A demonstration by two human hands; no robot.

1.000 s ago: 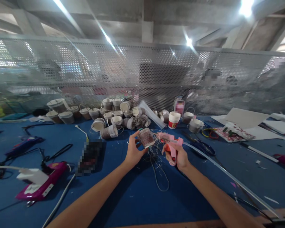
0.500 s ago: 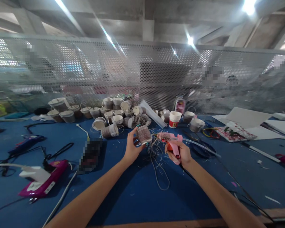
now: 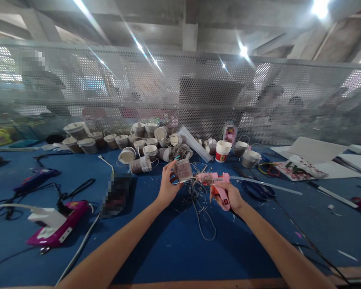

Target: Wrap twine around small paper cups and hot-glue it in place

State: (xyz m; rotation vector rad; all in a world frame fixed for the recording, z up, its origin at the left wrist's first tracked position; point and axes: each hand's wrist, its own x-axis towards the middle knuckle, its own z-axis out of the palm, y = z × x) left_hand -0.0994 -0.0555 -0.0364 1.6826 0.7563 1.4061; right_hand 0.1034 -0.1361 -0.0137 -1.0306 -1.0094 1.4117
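- Pink glue gun (image 3: 221,177) is grasped by the right hand (image 3: 233,196), fingers wrapped around its handle; its nozzle (image 3: 194,178) is pointed at the cord-wrapped cup (image 3: 183,170), though contact cannot be made out.
- Fingers of the left hand (image 3: 167,191) might be burned if the nozzle, presumably hot, were slid past the cup.
- Loose cord scraps (image 3: 193,192) below could be stuck together if glue were dripped.
- The cup is pinched between left thumb and fingers, held near the fingertips, slightly tilted, apparently clear of the blue table (image 3: 171,257).
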